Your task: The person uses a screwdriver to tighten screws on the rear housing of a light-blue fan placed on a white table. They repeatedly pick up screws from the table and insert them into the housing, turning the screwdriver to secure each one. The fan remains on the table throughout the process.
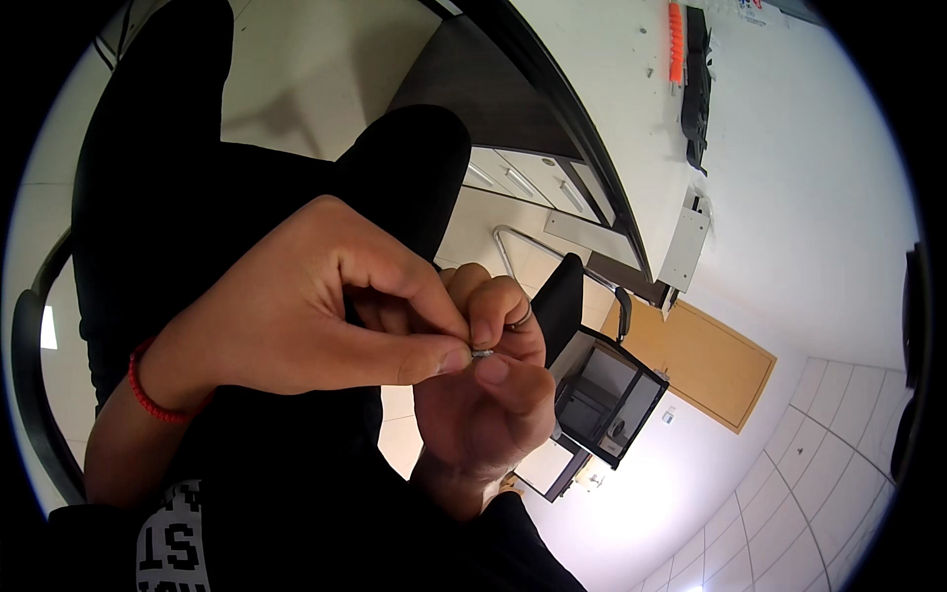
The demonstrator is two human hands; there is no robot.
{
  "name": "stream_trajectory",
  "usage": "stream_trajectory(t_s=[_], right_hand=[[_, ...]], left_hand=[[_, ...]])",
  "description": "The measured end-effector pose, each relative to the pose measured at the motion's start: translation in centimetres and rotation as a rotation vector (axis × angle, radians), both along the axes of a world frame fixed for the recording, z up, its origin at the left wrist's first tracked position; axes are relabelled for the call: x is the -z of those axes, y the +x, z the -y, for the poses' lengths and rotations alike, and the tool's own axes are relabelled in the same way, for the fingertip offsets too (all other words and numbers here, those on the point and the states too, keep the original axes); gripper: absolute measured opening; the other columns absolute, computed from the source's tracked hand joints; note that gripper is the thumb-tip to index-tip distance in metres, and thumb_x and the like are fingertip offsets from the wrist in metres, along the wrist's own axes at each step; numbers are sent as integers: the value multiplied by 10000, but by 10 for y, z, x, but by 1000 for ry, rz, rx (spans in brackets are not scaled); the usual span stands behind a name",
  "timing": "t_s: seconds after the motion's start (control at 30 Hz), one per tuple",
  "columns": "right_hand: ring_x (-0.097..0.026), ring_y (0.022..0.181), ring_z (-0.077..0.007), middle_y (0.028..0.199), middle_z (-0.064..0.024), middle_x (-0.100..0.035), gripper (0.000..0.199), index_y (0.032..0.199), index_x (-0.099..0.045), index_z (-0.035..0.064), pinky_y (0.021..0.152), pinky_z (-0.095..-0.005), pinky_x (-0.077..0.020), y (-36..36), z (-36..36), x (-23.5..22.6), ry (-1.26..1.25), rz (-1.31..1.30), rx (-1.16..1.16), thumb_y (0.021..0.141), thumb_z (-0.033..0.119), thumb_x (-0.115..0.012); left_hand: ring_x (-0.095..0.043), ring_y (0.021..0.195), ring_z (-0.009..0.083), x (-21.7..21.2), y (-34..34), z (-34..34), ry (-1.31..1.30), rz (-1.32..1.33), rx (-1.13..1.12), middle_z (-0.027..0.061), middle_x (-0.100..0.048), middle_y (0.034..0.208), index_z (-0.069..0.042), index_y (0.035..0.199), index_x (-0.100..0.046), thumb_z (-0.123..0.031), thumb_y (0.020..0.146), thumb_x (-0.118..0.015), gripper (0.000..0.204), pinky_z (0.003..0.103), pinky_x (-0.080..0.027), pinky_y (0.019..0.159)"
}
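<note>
My left hand point(306, 306) and my right hand point(488, 395) meet in front of me, over my lap in black trousers. Between the left thumb and forefinger and the right thumb sits a tiny silvery metal part point(482, 352), pinched by both hands. Its shape is too small to tell. A ring point(520, 319) is on a finger of my right hand. A red bead bracelet point(148, 395) circles my left wrist.
A white desk top point(631, 109) with an orange ribbed tool point(676, 39) and black parts point(696, 89) lies upper right. Drawers point(523, 178) sit under it. A black computer case point(607, 395), a wooden door point(700, 360) and a black chair armrest point(35, 375) are around.
</note>
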State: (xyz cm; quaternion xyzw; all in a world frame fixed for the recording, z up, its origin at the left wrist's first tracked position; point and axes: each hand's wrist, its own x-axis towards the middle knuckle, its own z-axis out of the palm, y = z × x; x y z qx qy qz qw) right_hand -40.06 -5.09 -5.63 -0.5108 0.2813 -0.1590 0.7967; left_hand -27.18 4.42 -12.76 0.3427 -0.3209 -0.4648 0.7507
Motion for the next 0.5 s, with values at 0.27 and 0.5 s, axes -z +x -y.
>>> stream_trajectory(t_s=[0.27, 0.5], right_hand=[[-451, 840, -167, 878, -54, -458, 148, 877, -468, 73, 791, -304, -374, -2, -1, 1, 24, 10, -4, 786, 145, -558], [-488, 938, -172, 1021, -74, -505, 466, 1109, -506, 8, 872, -319, -386, -4, -7, 16, 101, 51, 49, 816, 353, -617]], left_hand=[[-695, 594, 126, 0, 2, 0, 8, 9, 28, 78, -725, 698, -9, 837, -761, -99, 817, -800, 100, 206, -538, 564], [-731, 663, 152, 5, 10, -5, 17, -23, 10, 113, -748, 768, 7, 884, -757, -76, 856, -759, 88, 222, -571, 601]])
